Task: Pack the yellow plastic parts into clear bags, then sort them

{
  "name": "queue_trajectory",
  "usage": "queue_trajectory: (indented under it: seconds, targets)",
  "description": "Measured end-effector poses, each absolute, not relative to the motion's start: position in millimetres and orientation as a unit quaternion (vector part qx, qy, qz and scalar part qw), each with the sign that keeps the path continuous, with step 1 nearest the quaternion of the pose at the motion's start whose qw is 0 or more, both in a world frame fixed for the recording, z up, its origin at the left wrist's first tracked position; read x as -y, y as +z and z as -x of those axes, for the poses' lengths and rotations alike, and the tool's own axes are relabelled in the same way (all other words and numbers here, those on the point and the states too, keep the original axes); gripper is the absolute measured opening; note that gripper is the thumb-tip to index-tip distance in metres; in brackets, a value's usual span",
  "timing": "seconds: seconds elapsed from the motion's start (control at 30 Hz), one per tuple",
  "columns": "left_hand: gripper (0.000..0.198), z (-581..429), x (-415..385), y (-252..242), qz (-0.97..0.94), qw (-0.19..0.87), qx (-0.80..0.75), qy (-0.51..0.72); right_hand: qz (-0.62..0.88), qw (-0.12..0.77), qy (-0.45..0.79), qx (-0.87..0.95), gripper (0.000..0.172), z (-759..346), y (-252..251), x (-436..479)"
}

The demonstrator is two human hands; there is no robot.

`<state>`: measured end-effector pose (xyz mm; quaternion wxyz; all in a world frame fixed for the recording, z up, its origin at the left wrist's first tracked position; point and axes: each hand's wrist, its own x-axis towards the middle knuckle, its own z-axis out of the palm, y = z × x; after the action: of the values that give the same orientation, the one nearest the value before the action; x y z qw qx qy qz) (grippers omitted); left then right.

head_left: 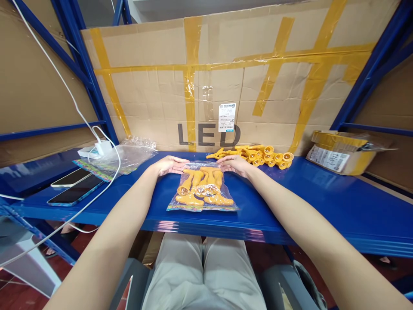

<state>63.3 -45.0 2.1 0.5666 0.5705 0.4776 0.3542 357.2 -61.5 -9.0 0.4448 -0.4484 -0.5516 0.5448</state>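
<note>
A clear plastic bag (203, 189) with a colourful edge lies flat on the blue shelf (322, 202), holding several orange plastic pieces. My left hand (169, 165) rests flat at the bag's far left corner, fingers stretched out. My right hand (234, 164) lies flat at the far right corner, fingers also extended. Both hands touch the bag's top edge. Behind my right hand sits a pile of loose orange pieces (261, 156).
A stack of empty clear bags (125, 157) lies at the left with a white charger (103, 147) and cable. Two phones (72, 187) lie at the left edge. An open cardboard box (338, 151) stands at the right. A taped cardboard wall (226, 77) closes the back.
</note>
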Motion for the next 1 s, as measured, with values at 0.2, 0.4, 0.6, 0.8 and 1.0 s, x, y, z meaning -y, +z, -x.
queue_trajectory:
  seconds: [0.2,0.4,0.6,0.8,1.0]
  targets:
    - [0.018,-69,48,4,-0.587,0.534,-0.492,0.359,0.458,0.422,0.497,0.604,0.024,-359,-8,63]
    - [0.014,-78,47,2,-0.640,0.449,-0.500,0.373,0.495,0.357,0.385,0.692,0.027,-355,-4,65]
    - [0.026,-85,45,-2,-0.706,0.308,-0.511,0.382,0.485,0.327,0.374,0.720,0.028,-349,3,75]
    - [0.027,-90,51,2,-0.780,0.125,-0.479,0.383,0.478,0.313,0.367,0.734,0.046,-342,5,81]
    - [0.028,-100,57,4,-0.831,0.048,-0.419,0.362,0.479,0.354,0.355,0.721,0.035,-343,4,81]
